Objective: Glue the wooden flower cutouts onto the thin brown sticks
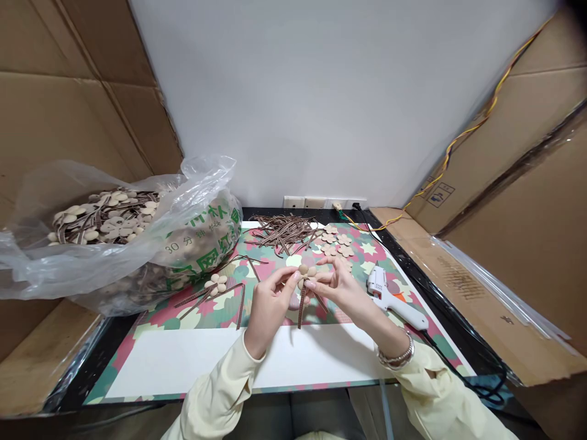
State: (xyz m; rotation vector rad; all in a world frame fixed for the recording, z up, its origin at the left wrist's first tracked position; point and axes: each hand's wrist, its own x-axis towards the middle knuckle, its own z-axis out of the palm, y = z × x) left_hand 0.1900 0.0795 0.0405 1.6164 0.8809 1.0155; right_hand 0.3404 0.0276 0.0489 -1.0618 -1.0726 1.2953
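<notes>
Presently, a felt flower [306, 271] with a striped ribbon strip [301, 308] hanging beneath it is held up just left of the glue gun [391, 297], pinched between both hands. The left hand [269, 304] is closed on the flower's near edge with thumb and forefinger, and the right hand [343, 288] is closed on its other side in the same way, with the remaining fingers fanned out above. The glue gun itself is laid on the patterned mat [367, 252], untouched by either hand. Beyond the glue gun and to its left, a pile of loose ribbon strips [284, 231] and a small cluster of bare felt flowers [337, 241] are seen, so a good deal of material is judged to be left for assembly. Farther left of the glue gun, one assembled flower with ribbons [214, 285] is laid flat on the mat, and well to the left of the glue gun a clear plastic bag [114, 244] is heaped with many similar pieces, so much of the work is judged to be done already. Whether the piece in hand is fully joined cannot be told, as the join is hidden by the fingers.
</notes>
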